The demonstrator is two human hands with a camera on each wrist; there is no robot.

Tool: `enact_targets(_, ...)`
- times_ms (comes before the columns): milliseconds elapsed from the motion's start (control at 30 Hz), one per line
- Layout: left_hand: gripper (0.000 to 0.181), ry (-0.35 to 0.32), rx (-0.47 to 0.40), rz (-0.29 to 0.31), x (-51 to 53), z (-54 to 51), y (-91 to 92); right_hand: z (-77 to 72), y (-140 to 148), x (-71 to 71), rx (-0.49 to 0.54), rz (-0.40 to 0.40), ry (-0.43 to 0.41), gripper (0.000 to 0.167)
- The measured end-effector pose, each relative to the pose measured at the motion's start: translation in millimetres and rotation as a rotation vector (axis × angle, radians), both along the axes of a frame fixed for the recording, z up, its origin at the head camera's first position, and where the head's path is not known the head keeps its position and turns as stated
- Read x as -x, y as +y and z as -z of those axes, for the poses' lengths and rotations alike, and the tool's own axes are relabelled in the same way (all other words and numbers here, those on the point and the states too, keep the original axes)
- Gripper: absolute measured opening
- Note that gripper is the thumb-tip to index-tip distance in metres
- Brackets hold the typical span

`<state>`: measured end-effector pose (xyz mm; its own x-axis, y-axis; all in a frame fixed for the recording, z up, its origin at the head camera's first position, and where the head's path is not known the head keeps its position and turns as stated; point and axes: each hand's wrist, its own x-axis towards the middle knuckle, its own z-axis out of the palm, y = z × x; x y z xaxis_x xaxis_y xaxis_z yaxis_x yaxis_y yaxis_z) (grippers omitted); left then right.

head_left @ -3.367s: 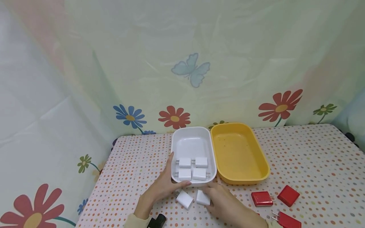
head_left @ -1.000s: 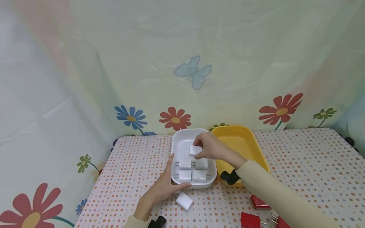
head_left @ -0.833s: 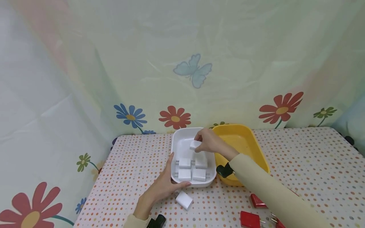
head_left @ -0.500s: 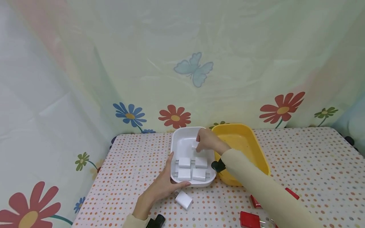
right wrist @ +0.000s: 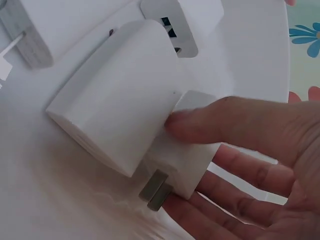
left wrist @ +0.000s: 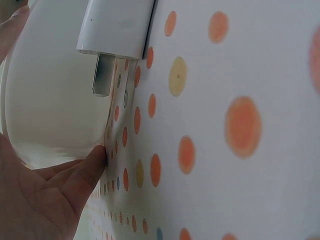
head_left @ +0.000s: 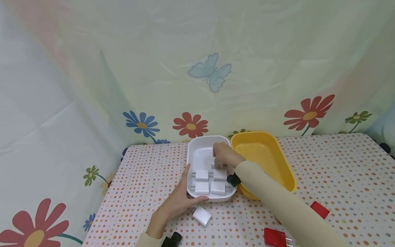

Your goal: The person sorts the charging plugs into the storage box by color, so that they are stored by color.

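In the head view a white tray (head_left: pixel 200 152) holds several white chargers (head_left: pixel 202 188). My left hand (head_left: pixel 177 200) grips the tray's near left corner, its thumb along the front rim; the left wrist view shows those fingers (left wrist: pixel 92 167) against the tray's wall. My right hand (head_left: pixel 225 156) is inside the tray. In the right wrist view it pinches a white charger (right wrist: pixel 187 160) between thumb and fingers, its metal prongs showing, close beside another charger (right wrist: pixel 120 95). The head view mostly hides the pinched charger. One white charger (head_left: pixel 202 216) lies on the table before the tray.
A yellow tray (head_left: pixel 262 151) stands against the white tray's right side, partly under my right sleeve. Red chargers (head_left: pixel 274 236) lie on the dotted table (head_left: pixel 145 171) at the front right, some partly covered by my forearm. A flowered curtain (head_left: pixel 148 68) hangs behind.
My right hand took a white charger from before the tray and carried it inside. Lately the hand has lowered slightly toward the tray's near rows. My left hand keeps its grip.
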<state>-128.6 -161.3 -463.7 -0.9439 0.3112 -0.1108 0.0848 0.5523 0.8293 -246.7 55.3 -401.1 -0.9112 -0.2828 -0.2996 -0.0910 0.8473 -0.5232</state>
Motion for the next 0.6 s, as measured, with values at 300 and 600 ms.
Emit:
enact_targets(300, 0.123, 0.008, -0.027, 0.012, 0.4, 0.0, -0.4, 3.6, -7.2, 1.0, -0.090, 0.006, 0.003, 0.025)
enact_targets(600, 0.124, 0.009, -0.019, 0.009, 0.5, 0.1, -2.1, -2.1, -10.6, -8.7, -0.082, -0.024, 0.069, 0.026)
